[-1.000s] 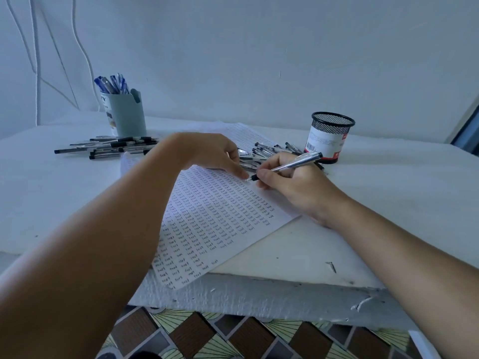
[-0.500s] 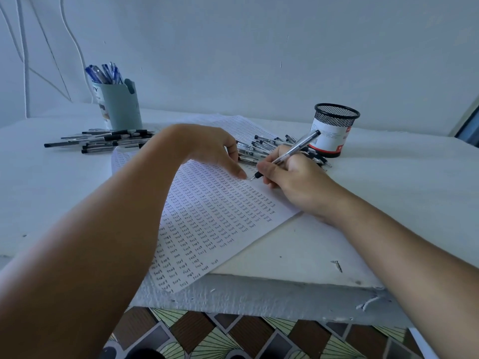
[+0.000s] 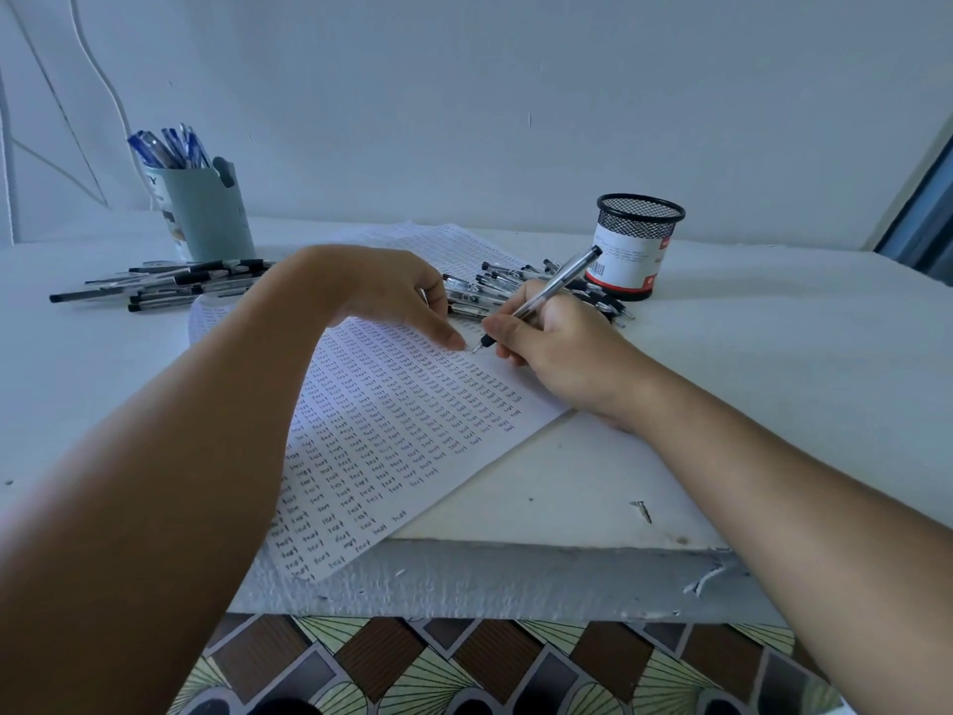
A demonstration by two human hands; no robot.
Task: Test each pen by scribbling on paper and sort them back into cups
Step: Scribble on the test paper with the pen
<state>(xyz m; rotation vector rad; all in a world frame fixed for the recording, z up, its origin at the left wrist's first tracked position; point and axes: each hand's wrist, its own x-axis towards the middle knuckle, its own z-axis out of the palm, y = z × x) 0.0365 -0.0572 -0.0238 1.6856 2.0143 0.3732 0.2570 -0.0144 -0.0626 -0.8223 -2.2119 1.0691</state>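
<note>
right hand [image 3: 559, 348]: we pinch the pen [image 3: 541, 296], tip on the paper [image 3: 412, 415]
left hand [image 3: 392, 296]: our relaxed fingertips press the paper
paper: flat on the surface [image 3: 773, 353]

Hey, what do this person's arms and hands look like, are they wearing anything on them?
Both forearms are bare as far as the frame shows: no sleeves, no gloves. No watch, bracelet or ring shows on the left hand or the right hand. The fingernails that show look short and unpainted.
</note>
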